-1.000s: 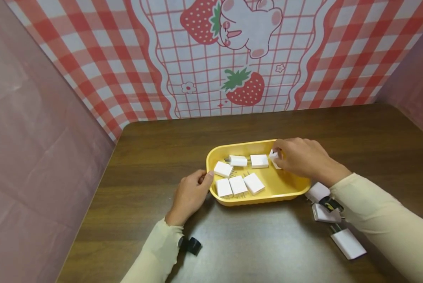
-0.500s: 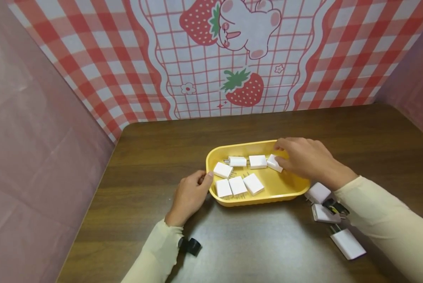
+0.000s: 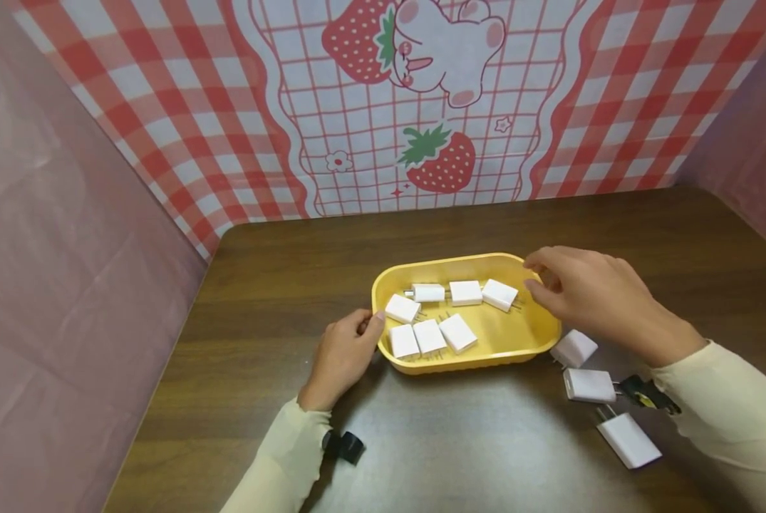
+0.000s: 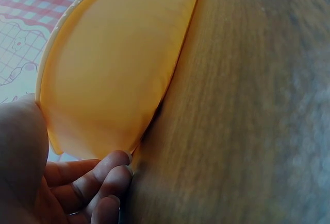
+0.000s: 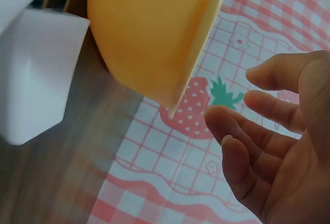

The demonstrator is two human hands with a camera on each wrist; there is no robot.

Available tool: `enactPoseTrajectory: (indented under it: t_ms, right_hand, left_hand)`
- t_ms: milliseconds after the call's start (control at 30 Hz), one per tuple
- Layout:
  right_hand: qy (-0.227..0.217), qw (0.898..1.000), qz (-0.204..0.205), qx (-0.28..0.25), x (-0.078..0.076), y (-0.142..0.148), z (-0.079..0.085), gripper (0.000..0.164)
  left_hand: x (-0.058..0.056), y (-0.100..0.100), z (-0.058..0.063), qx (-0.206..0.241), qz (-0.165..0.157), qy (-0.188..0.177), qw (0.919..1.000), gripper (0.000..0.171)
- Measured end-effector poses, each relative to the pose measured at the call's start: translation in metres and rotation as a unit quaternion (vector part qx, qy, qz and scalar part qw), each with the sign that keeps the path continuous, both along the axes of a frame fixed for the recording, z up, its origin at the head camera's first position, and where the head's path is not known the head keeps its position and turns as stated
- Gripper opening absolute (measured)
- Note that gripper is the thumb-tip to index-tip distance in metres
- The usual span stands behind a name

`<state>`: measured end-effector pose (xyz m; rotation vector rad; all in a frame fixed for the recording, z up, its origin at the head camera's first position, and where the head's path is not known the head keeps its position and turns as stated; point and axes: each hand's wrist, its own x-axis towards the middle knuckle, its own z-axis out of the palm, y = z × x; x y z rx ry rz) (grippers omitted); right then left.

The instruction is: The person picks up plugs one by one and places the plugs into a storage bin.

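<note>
A yellow plastic basket point(image 3: 517, 338) stands on the table, with several white charger plugs in it; one of them, a plug point(image 3: 500, 295), lies at the back right with its prongs to the right. My left hand point(image 3: 344, 356) grips the basket's left end, thumb at the rim and fingers against the outer wall, as the left wrist view also shows. My right hand point(image 3: 603, 299) hovers by the basket's right end, fingers loosely bent, nothing between them. Below it on the table lie a white plug point(image 3: 575, 348), another plug point(image 3: 589, 385) and a third plug point(image 3: 629, 439).
The brown wooden table point(image 3: 280, 285) meets a red-and-white checked cloth point(image 3: 209, 107) with strawberries at the back. Pink cloth point(image 3: 68, 249) hangs at the left side, and more at the right. A black wrist strap piece point(image 3: 344, 446) sits by the left sleeve.
My right hand has let go of a charger plug at the basket's back right and moved out to the right. That plug now lies flat. The left hand stays on the basket.
</note>
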<state>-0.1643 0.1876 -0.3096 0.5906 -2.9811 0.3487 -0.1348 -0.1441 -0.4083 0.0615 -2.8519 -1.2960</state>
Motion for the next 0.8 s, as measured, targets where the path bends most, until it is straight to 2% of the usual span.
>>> enactPoseTrajectory:
  t_ms: [367, 667, 800]
  right_hand:
    - [0.073, 0.997, -0.019, 0.0, 0.029, 0.031, -0.006, 0.032]
    - [0.052, 0.997, -0.049, 0.005, 0.048, 0.048, -0.023, 0.03]
    - [0.018, 0.998, -0.053, 0.01, 0.053, 0.052, -0.032, 0.033]
  left_hand:
    - [0.0, -0.001, 0.0, 0.003, 0.0, -0.001, 1.0, 0.045]
    - [-0.001, -0.001, -0.001, -0.002, -0.001, 0.011, 0.9999, 0.043]
    - [-0.001, 0.0, -0.003, -0.003, 0.0, 0.012, 0.9999, 0.043]
